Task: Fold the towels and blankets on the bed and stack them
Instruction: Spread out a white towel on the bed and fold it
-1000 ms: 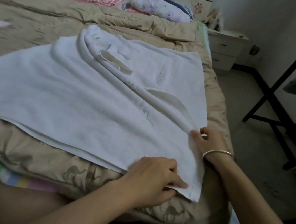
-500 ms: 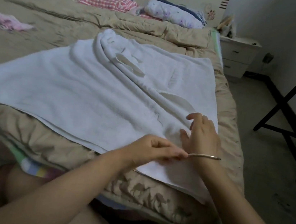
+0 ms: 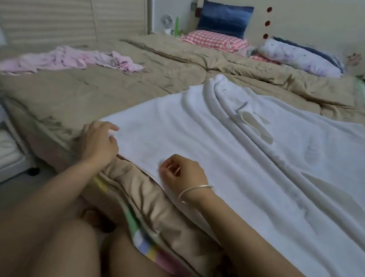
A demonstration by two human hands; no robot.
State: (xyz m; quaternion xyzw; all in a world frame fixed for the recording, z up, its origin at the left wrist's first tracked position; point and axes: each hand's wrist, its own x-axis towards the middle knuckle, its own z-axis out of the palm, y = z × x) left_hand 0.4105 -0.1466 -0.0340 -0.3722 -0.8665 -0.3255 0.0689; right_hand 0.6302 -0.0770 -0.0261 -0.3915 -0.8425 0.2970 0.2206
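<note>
As the hands swing over from the towel's right-hand near corner, where they worked half a second back, the action switches to the left near corner. That tells me one end is squared off and the other is getting its turn before any fold. At seven o'clock of the cloth, the left hand lies on the corner hem, index finger stretched over the edge. Whether thumb and finger have actually nipped the fabric, I cannot tell. Just at its three o'clock, the right hand, with a thin metal bangle on the wrist, rests on the white towel with its fingers curled in on an empty palm. The towel itself is thick, soft terry, spread flat here on the slick tan quilt. Up at twelve o'clock, though, it's rucked into a long ropey ridge that will need smoothing. Out at ten o'clock, well apart, a thin pink cloth lies crumpled and unfolded. At the far end, plump pillows sit against the headboard.
</note>
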